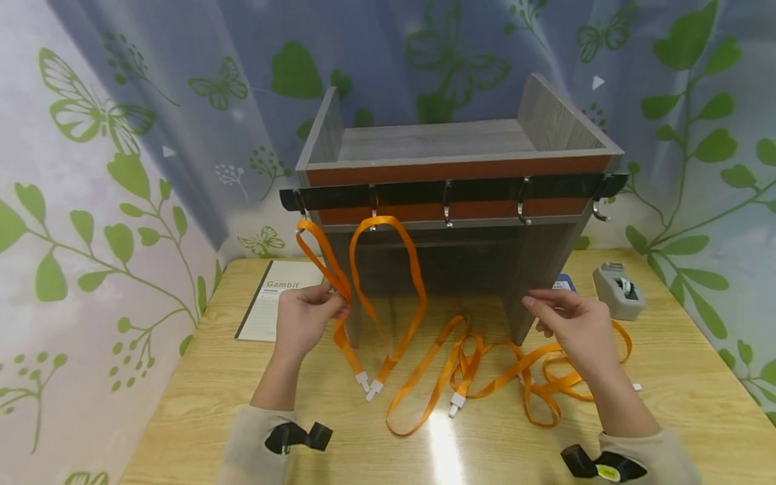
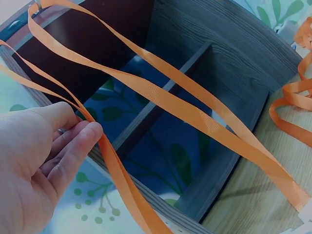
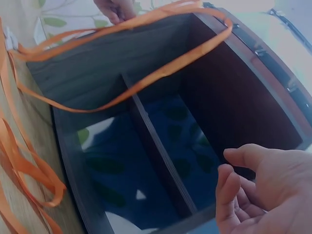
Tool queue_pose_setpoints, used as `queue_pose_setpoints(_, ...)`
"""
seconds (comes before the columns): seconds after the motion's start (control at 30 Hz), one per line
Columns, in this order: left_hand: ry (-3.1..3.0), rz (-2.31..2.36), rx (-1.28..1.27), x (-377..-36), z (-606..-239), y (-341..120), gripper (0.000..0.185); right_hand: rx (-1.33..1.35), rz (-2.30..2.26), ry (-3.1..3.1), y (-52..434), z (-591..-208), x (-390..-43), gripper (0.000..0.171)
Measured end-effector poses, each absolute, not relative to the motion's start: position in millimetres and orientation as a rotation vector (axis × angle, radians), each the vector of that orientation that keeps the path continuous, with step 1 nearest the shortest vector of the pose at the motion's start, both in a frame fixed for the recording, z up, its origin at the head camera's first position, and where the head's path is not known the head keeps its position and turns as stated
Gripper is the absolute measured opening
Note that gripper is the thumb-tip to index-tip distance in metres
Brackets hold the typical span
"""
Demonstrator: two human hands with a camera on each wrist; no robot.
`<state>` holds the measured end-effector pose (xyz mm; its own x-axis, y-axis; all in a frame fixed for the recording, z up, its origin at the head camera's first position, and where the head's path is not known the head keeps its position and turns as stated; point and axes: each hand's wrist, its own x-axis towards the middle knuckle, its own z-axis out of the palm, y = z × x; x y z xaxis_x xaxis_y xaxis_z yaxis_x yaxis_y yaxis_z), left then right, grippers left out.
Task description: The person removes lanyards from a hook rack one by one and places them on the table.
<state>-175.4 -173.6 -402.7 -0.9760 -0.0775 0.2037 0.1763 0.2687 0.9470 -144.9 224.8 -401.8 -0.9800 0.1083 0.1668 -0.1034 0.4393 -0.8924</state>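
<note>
My left hand (image 1: 306,320) pinches an orange lanyard (image 2: 118,170) between thumb and fingers. Its top loop is at the leftmost hook of a black hook rail (image 1: 412,194), and its white clip (image 1: 362,379) hangs below. A second orange lanyard (image 1: 416,269) hangs as a wide loop from the second hook, beside the left hand. Over on the right, my right hand (image 1: 578,330) is raised in front of the shelf's right leg, fingers loosely bent with nothing between them. More orange lanyards (image 1: 512,370) lie tangled on the table below it.
The rail runs along the front of a grey wooden shelf unit (image 1: 552,232) with an open top tray. A notebook (image 1: 273,313) lies left of the shelf on the wooden table (image 1: 200,404). A grey tape dispenser (image 1: 618,296) and a blue item (image 1: 565,281) are at the right.
</note>
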Motion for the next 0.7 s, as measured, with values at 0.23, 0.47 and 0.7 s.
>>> queue_pose_setpoints(0.23, -2.344, -1.780, -0.066, -175, -402, -174, 0.035, -0.143, 1.695, -2.387, 237, -405, -148, 0.029)
queue_pose_setpoints(0.47, -2.391, -1.678, -0.087, -171, -398, -175, 0.027, -0.311, 1.694, -2.375, 243, -414, -154, 0.028)
queue_pose_setpoints(0.7, -2.429, -1.616, -0.132, -170, -391, -179, 0.021, -0.274, 1.795, -2.305, 243, -415, -158, 0.029)
